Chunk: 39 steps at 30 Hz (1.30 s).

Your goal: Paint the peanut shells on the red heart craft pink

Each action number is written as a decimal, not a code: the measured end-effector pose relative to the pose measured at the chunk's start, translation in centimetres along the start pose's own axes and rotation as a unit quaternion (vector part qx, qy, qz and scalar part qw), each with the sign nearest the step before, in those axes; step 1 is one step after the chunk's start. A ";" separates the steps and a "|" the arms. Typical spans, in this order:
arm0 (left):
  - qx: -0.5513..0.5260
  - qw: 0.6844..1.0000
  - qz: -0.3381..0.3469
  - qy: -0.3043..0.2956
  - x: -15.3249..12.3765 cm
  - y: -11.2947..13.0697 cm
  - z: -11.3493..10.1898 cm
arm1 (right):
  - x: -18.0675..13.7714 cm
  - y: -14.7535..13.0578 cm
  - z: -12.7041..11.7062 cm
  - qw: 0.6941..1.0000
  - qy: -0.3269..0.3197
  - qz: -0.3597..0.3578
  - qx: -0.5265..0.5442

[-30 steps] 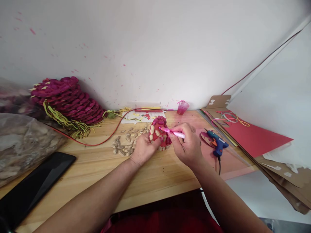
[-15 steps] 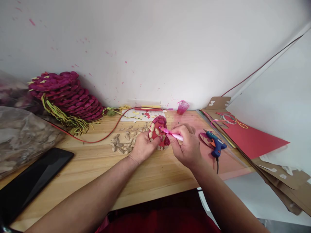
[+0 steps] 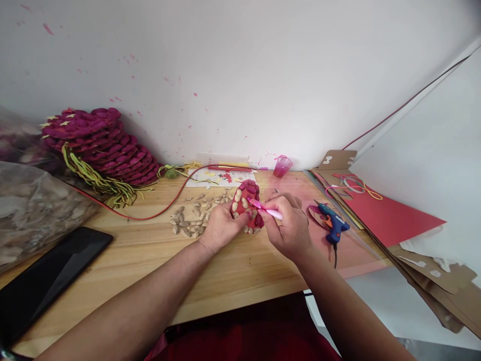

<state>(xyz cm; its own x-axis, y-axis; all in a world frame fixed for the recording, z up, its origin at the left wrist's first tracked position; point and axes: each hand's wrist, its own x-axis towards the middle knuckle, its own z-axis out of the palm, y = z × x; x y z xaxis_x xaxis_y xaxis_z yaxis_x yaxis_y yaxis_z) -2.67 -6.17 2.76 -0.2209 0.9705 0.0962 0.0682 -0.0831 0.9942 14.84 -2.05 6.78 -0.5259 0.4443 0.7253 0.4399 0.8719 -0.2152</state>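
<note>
My left hand (image 3: 221, 225) is closed on the near left edge of a red disc (image 3: 243, 210) edged with peanuts, thumb on its face. Peanuts on the far and right rim are painted magenta; those on the left and near rim keep their bare tan shells. In my right hand (image 3: 289, 225), a white paintbrush (image 3: 274, 214) with a pink-stained end is pinched between thumb and fingers. Its tip meets the middle of the disc, beside an unpainted peanut (image 3: 244, 202). Loose peanuts (image 3: 196, 210) lie left of the disc.
A cup of pink paint (image 3: 281, 166) stands by the wall. On the right are a blue glue gun (image 3: 333, 223) and red card (image 3: 398, 205). Magenta peanut discs (image 3: 112, 145), a peanut bag (image 3: 33, 210) and a black phone (image 3: 56, 271) occupy the left; a red cord (image 3: 150, 219) crosses the table.
The disc has shifted slightly right and its face has turned a little. The brush tip has moved slightly right and down on it. Both hands keep their hold.
</note>
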 end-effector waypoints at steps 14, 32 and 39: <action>0.020 1.000 -0.014 -0.013 0.0 0.4 -0.1 | 0.7 -0.2 -0.8 1.000 -0.005 -0.012 -0.009; -0.029 0.999 -0.023 -0.022 0.2 -0.1 -0.2 | 0.9 -0.2 -1.0 1.000 -0.017 0.014 0.015; -0.054 0.997 -0.057 -0.027 0.5 -0.5 -0.2 | 1.9 0.1 -1.2 1.000 0.004 -0.007 0.009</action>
<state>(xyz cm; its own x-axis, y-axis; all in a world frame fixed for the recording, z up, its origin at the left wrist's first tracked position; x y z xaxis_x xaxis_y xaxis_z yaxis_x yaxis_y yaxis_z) -3.03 -5.68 2.36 -0.1675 0.9857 -0.0173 -0.0591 0.0075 0.9982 14.79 -1.35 8.87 -0.5264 0.4312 0.7327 0.4196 0.8813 -0.2173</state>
